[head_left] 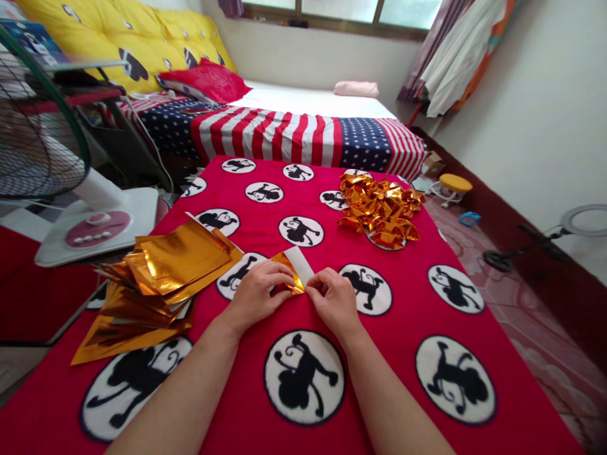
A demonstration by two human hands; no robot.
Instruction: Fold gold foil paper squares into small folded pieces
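Note:
A sheet of gold foil paper (pixel 300 263), partly folded so that its white back shows, is between my two hands at the middle of the table. My left hand (pixel 262 289) pinches its left side, thumb and fingers closed on the gold face. At the lower right corner, my right hand (pixel 333 297) grips the paper between thumb and forefinger. Left of my left hand lies a loose stack of flat gold foil sheets (pixel 183 256). Farther off at the right sits a heap of folded gold foil pieces (pixel 379 205).
A red cloth with monkey prints (pixel 389 366) covers the table. An electric fan (pixel 102 221) stands close at the left. Beyond the table is a bed (pixel 294 104) with a red pillow (pixel 208 81). A yellow stool (pixel 455 183) stands on the floor at right.

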